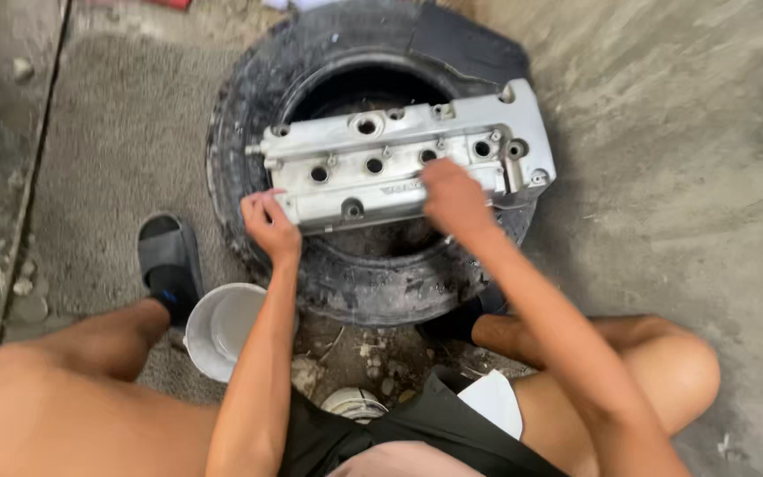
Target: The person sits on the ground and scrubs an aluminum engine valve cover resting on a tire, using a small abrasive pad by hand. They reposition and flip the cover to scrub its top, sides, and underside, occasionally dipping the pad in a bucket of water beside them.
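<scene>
Head view: silver valve cover [399,155] lying across an old tyre [249,132], bridging the hole from nine to three o'clock. Left hand [268,223] at the cover's seven o'clock corner, fingers curled, gripping the near edge. Right hand [454,199] at five o'clock, pressed on the near face, blurred; impossible to tell whether clenched on anything. Probably scrubbing or wiping: best done bracing firmly with the left, keeping the cover seated on both tyre walls, short strokes, no tipping. White bucket [222,329] at seven o'clock, sandal [168,261] beside it.
</scene>
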